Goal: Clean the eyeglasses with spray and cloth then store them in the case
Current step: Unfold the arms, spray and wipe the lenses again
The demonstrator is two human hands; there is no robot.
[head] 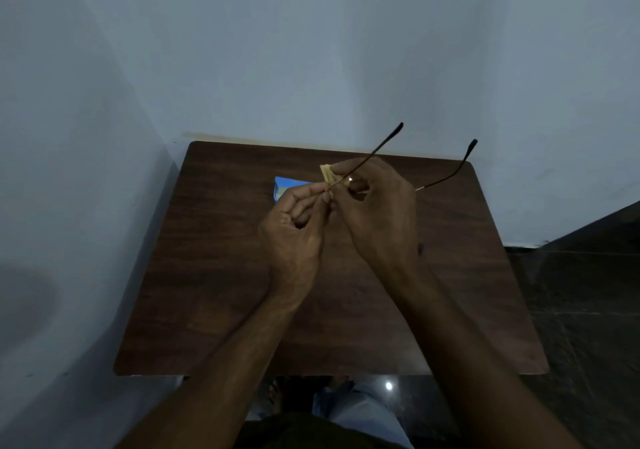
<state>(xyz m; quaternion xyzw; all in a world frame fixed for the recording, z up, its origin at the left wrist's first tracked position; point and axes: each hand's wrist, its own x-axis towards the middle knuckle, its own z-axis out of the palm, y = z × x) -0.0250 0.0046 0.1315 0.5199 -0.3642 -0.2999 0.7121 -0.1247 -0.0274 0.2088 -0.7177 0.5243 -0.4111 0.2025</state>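
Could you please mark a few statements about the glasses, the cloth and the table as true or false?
1. Both temples of the eyeglasses are unfolded. True.
2. The eyeglasses lie flat on the table. False: the right hand holds them above it.
3. A blue object lies on the table beyond the hands. True.
4. The cloth is red. False: it is pale yellowish, pinched at the left hand's fingertips.

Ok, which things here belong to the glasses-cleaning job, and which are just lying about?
In the job:
eyeglasses, in the grip of the right hand
yellowish cloth, pinched by the left hand at the frame
blue item behind the hands, possibly the case

Just there:
wooden table

No spray bottle shows.
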